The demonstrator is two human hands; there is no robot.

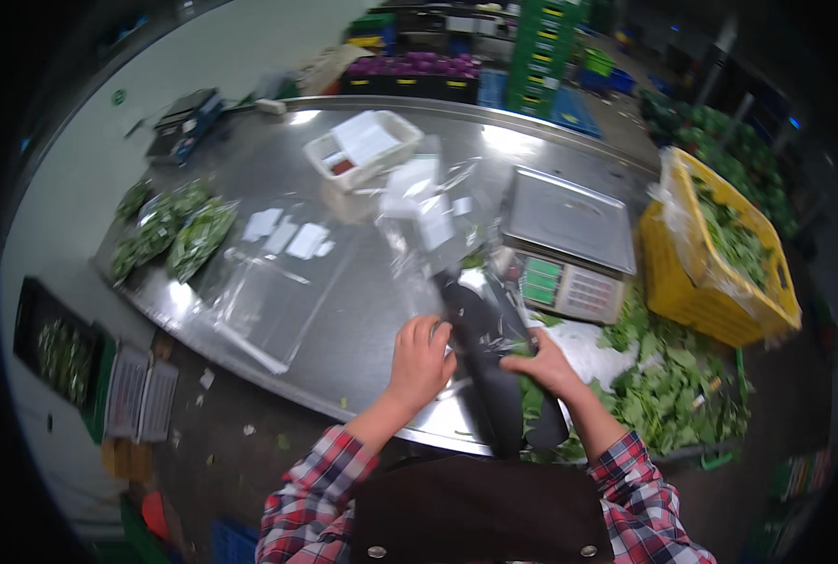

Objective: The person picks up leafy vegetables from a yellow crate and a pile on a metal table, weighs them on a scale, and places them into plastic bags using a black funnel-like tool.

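leafy greens (535, 395) lie between the hands at the near edge of the bench (344, 310), partly in a clear bag (456, 273). left hand (421, 359) presses flat beside them, right hand (543, 365) grips them. three filled bags (170, 230) lie far left; a loose heap (673, 376) waits right.

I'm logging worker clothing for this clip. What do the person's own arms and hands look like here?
Both hands are bare: left hand, right hand. No gloves, rings or watch show. Both forearms are bare, with red, white and dark plaid shirt sleeves pushed back toward the elbows.
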